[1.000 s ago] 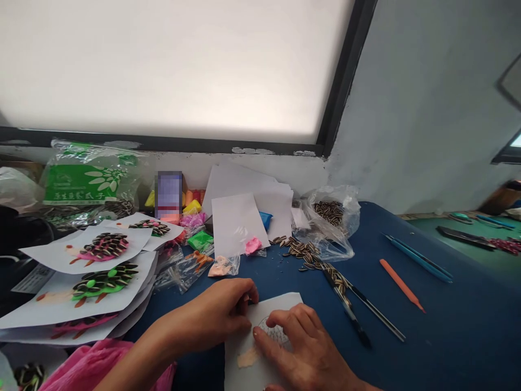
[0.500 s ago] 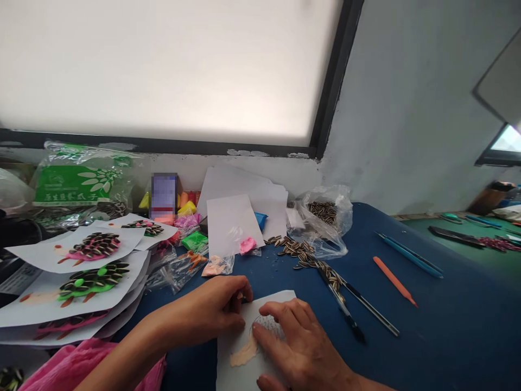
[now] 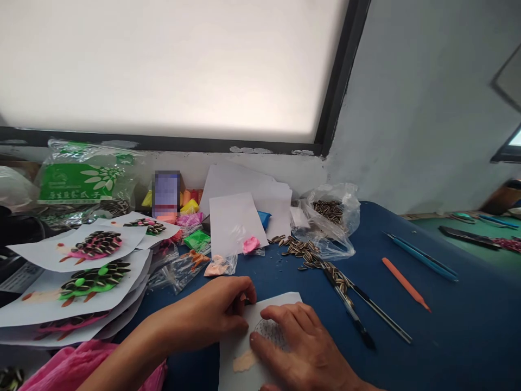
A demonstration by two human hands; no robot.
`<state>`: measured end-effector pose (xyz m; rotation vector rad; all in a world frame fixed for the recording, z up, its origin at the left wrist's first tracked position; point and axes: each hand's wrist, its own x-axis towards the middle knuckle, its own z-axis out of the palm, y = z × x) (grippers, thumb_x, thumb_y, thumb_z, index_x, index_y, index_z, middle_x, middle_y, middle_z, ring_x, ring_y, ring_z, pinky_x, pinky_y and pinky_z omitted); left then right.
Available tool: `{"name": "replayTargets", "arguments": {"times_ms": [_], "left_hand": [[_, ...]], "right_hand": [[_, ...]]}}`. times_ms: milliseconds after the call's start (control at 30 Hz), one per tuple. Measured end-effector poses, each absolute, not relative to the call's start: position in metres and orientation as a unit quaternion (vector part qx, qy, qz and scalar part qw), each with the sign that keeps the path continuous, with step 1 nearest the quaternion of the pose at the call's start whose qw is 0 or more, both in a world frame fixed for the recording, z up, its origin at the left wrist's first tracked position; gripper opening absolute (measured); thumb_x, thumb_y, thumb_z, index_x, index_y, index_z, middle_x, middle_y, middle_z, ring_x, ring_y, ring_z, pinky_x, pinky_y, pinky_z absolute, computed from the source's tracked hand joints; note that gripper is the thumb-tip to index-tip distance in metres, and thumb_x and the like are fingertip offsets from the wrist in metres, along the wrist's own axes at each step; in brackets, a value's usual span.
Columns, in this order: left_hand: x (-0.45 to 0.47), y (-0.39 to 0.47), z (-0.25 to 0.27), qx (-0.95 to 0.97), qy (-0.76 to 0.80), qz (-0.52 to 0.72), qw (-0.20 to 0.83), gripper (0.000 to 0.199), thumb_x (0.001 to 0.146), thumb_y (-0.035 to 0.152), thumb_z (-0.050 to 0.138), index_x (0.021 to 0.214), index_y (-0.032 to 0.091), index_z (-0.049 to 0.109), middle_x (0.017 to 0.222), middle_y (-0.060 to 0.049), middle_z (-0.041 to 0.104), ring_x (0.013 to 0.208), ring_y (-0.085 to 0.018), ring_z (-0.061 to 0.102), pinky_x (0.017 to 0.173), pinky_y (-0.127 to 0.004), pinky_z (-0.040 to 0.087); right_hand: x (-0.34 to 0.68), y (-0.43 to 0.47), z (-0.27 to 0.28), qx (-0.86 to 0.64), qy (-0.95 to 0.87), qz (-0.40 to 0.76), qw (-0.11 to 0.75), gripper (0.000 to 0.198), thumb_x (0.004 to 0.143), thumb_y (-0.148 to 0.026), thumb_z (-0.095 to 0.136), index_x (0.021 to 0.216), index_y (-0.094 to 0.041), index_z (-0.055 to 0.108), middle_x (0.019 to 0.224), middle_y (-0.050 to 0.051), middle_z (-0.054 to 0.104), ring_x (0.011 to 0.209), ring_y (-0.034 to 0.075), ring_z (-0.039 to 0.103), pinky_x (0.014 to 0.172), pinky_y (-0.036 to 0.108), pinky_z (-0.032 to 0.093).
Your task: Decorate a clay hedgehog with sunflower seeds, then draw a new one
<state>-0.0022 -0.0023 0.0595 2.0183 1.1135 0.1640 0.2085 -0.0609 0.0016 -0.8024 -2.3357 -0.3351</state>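
Observation:
A sheet of white paper point(image 3: 232, 380) lies before me on the blue tabletop. It bears a pencil drawing point(image 3: 268, 331) of a rounded shape filled with short strokes, and a flat piece of beige clay point(image 3: 244, 360). My right hand point(image 3: 305, 347) rests over the drawing with thumb and fingers apart; its thumb touches the upper end of the clay. At the sheet's upper left edge, my left hand point(image 3: 230, 304) is closed, fingers curled in. Whatever it may hold is hidden. Part of the drawing is covered by my right hand.
Finished seed-and-clay hedgehog pictures point(image 3: 97, 247) are stacked at left. Sunflower seeds point(image 3: 303, 250) spill from a plastic bag point(image 3: 345, 222) behind the sheet. Pens point(image 3: 350, 307) and an orange tool point(image 3: 405, 282) lie right. Pink clay point(image 3: 251, 244) and packets of coloured clay point(image 3: 197, 239) sit behind.
The view has shifted slightly, so most things sit a little further right. My right thumb has moved slightly along the beige clay's upper end. My left hand keeps its curled pose.

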Motion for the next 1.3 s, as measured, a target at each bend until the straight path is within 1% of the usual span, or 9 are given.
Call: {"name": "replayTargets", "arguments": {"times_ms": [167,367,567,733,867,1000,1133,1200,1300], "left_hand": [[-0.001,-0.003,0.06,0.797,0.446,0.064,0.403,0.029,0.068,0.014,0.056,0.096,0.022,0.059,0.077,0.005,0.053,0.07,-0.015,0.049,0.058,-0.023,0.036],[-0.001,-0.003,0.063,0.8,0.444,0.06,0.4,0.028,0.068,0.014,0.056,0.095,0.022,0.06,0.076,0.005,0.052,0.068,-0.015,0.048,0.057,-0.024,0.035],[0.0,-0.003,0.066,0.799,0.441,0.059,0.406,0.027,0.069,0.014,0.057,0.095,0.021,0.06,0.075,0.005,0.053,0.068,-0.015,0.049,0.057,-0.024,0.035],[-0.002,-0.002,0.062,0.797,0.437,0.065,0.413,0.027,0.071,0.014,0.057,0.097,0.021,0.06,0.075,0.005,0.054,0.068,-0.015,0.05,0.057,-0.024,0.036],[-0.003,-0.001,0.062,0.796,0.429,0.067,0.422,0.028,0.07,0.013,0.057,0.097,0.021,0.06,0.074,0.006,0.052,0.067,-0.014,0.049,0.056,-0.024,0.036],[-0.005,-0.001,0.065,0.797,0.41,0.066,0.439,0.03,0.067,0.011,0.055,0.095,0.02,0.059,0.073,0.006,0.05,0.065,-0.013,0.047,0.054,-0.023,0.035],[-0.007,0.001,0.066,0.797,0.401,0.068,0.447,0.019,0.065,0.011,0.056,0.081,0.021,0.053,0.07,0.007,0.048,0.064,-0.012,0.045,0.053,-0.023,0.033],[-0.007,0.001,0.067,0.797,0.401,0.07,0.446,0.017,0.065,0.01,0.056,0.079,0.021,0.052,0.07,0.007,0.047,0.064,-0.012,0.044,0.052,-0.023,0.032],[-0.007,0.002,0.066,0.796,0.404,0.07,0.446,0.024,0.065,0.008,0.054,0.085,0.02,0.056,0.072,0.007,0.049,0.065,-0.012,0.046,0.053,-0.023,0.033]], "right_hand": [[0.211,-0.061,0.005,-0.296,-0.902,-0.136,0.283,0.042,0.094,-0.053,0.05,0.118,-0.02,0.059,0.116,0.014,0.061,0.099,0.026,0.053,0.081,0.036,0.042],[0.208,-0.065,0.009,-0.287,-0.911,-0.109,0.276,0.035,0.094,-0.052,0.048,0.107,-0.022,0.06,0.118,0.014,0.059,0.103,0.027,0.053,0.084,0.038,0.044],[0.209,-0.064,0.012,-0.267,-0.922,-0.104,0.26,0.039,0.095,-0.053,0.048,0.117,-0.023,0.058,0.124,0.016,0.057,0.107,0.029,0.053,0.083,0.04,0.046],[0.209,-0.063,0.016,-0.259,-0.932,-0.082,0.239,0.035,0.094,-0.053,0.051,0.11,-0.023,0.06,0.129,0.016,0.055,0.113,0.03,0.052,0.088,0.041,0.046],[0.211,-0.063,0.013,-0.258,-0.931,-0.083,0.246,0.039,0.096,-0.052,0.048,0.115,-0.02,0.06,0.13,0.019,0.055,0.114,0.031,0.051,0.088,0.042,0.046],[0.21,-0.063,0.018,-0.272,-0.929,-0.057,0.244,0.032,0.095,-0.041,0.051,0.114,-0.017,0.062,0.131,0.021,0.053,0.114,0.032,0.051,0.088,0.044,0.047],[0.202,-0.063,0.036,-0.291,-0.927,0.0,0.237,0.022,0.094,-0.023,0.051,0.109,-0.019,0.066,0.134,0.018,0.051,0.118,0.031,0.05,0.092,0.045,0.046],[0.198,-0.061,0.04,-0.291,-0.931,0.024,0.221,0.021,0.092,-0.02,0.052,0.106,-0.02,0.068,0.134,0.017,0.051,0.119,0.03,0.05,0.094,0.046,0.045],[0.193,-0.056,0.035,-0.266,-0.935,0.02,0.235,0.015,0.086,-0.02,0.058,0.097,-0.02,0.068,0.13,0.015,0.053,0.113,0.029,0.052,0.09,0.044,0.047]]}}
